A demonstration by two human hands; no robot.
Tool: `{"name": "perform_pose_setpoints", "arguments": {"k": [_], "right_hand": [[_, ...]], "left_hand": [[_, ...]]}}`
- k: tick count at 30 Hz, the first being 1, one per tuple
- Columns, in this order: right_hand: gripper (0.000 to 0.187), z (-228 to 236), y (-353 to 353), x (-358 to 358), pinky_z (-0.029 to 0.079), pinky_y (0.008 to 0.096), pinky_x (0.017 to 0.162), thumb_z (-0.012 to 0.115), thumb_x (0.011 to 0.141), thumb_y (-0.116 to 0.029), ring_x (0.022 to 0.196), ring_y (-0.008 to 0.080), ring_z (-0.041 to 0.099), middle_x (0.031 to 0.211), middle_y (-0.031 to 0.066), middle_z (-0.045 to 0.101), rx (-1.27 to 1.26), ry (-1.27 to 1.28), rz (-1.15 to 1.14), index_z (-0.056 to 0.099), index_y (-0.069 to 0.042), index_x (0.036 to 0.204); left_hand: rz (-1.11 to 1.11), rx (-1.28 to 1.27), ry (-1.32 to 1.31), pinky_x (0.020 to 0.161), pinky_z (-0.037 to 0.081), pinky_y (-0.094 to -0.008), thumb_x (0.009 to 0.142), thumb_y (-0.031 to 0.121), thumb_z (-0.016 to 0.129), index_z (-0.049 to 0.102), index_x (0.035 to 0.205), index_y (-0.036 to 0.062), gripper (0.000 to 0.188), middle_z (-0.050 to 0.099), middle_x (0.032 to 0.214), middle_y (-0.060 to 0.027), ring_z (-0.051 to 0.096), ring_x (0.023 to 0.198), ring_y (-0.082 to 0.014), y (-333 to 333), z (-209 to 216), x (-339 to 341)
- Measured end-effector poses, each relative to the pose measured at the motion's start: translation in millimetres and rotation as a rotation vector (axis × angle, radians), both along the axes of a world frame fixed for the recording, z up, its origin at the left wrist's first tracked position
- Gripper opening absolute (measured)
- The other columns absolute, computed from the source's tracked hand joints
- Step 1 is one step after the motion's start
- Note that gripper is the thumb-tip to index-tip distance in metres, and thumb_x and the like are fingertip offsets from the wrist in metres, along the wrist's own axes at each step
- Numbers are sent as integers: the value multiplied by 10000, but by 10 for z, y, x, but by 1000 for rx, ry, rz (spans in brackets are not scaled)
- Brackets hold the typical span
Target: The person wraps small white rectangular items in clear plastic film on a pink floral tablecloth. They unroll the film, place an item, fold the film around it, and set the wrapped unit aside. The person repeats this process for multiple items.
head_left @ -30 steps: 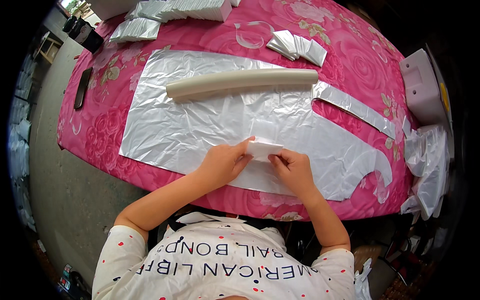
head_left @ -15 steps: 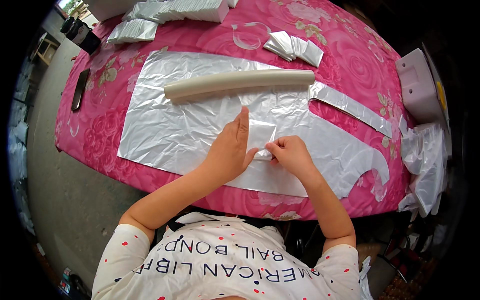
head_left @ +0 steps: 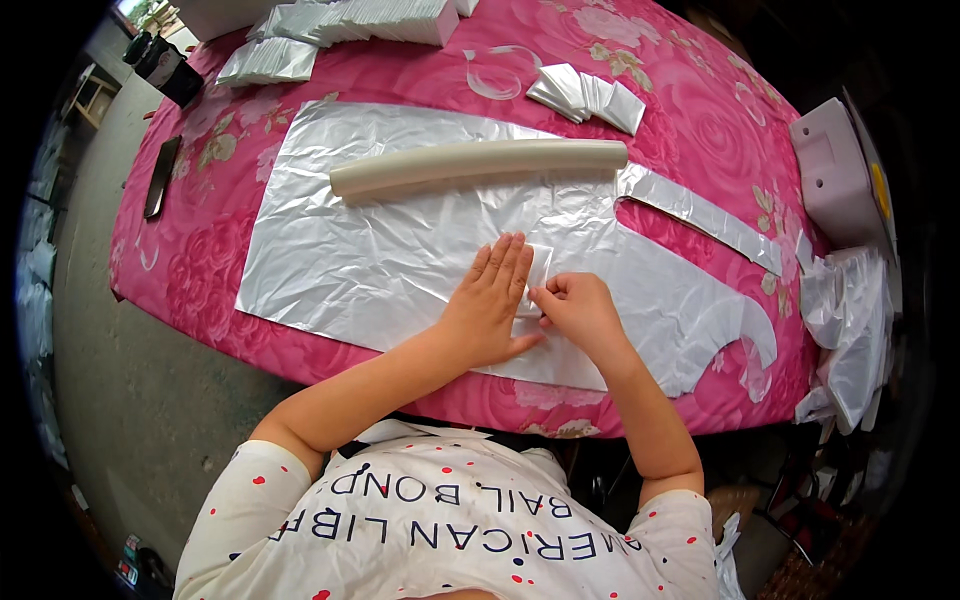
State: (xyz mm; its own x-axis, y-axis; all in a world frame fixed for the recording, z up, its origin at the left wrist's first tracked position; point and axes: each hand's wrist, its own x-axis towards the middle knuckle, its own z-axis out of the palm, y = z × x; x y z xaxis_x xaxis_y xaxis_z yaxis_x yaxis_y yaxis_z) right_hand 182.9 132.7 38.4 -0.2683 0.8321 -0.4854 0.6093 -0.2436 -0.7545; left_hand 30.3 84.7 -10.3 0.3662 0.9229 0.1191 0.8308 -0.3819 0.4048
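A white plastic film apron [head_left: 380, 260], wrinkled and shiny, lies spread flat in front of me. On it is a small folded square of the same film [head_left: 541, 262], partly hidden by my hands. My left hand [head_left: 488, 305] lies flat over the square's left side, fingers stretched out and thumb apart. At its right edge my right hand [head_left: 575, 305] pinches the folded film between thumb and fingertips. A long beige tube [head_left: 480, 167] rests across the apron beyond my hands.
Several folded film packets [head_left: 588, 98] lie beyond the tube, with rows of more packets [head_left: 360, 22] at the far left. A phone [head_left: 161, 178] and a dark bottle [head_left: 163, 68] are on the left. At right stand a pale box [head_left: 838, 170] and loose plastic film [head_left: 850, 320].
My left hand has turned from standing on its edge to lying palm down, and moved right over the folded film. My right hand keeps its pinch in nearly the same place.
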Motion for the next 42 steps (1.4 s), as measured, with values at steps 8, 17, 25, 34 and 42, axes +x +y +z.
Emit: {"name": "perform_pose_setpoints", "arguments": {"k": [8, 17, 25, 34, 42], "right_hand": [[224, 111, -169, 132, 479, 320, 607, 706, 680, -149, 649, 216, 612, 700, 93, 629, 355, -308, 158, 606, -6, 822], [524, -289, 28, -224, 317, 424, 995, 649, 785, -259, 1204, 343, 402, 1284, 186, 452, 979, -150, 468, 484, 0, 1209], [606, -375, -640, -963, 116, 486, 1089, 472, 899, -383, 1356, 356, 176, 1451, 210, 227, 701, 15, 590, 334, -17, 1362], [384, -197, -1200, -1263, 57, 569, 1074, 535, 855, -241, 1371, 352, 131, 1420, 206, 288, 476, 242, 924, 551, -59, 1194], [80, 73, -207, -588, 168, 584, 1038, 692, 740, -157, 1082, 234, 506, 1013, 27, 626, 638, 222, 721, 637, -113, 779]], "left_hand": [[7, 64, -78, 1110, 84, -464, 730, 519, 617, 91, 1393, -85, 1040, 122, 1463, -257, 99, 1377, -373, -51, 9, -59], [201, -522, -992, 861, 471, -296, 882, 55, 524, 521, 1188, -27, 317, 597, 1125, -173, 604, 1009, -219, -823, 229, -697], [729, -1155, -1170, 809, 500, -265, 957, 199, 455, 552, 1149, -25, 310, 628, 1066, -134, 625, 944, -178, -1820, 195, -1023], [802, -873, -1078, 630, 512, -238, 900, 115, 534, 648, 907, -35, 189, 660, 844, -85, 619, 723, -116, -1882, 183, -1093], [494, -231, -525, 749, 502, -301, 718, 62, 700, 567, 1128, 12, 434, 647, 1030, -123, 642, 884, -215, -1195, 706, -996]]}}
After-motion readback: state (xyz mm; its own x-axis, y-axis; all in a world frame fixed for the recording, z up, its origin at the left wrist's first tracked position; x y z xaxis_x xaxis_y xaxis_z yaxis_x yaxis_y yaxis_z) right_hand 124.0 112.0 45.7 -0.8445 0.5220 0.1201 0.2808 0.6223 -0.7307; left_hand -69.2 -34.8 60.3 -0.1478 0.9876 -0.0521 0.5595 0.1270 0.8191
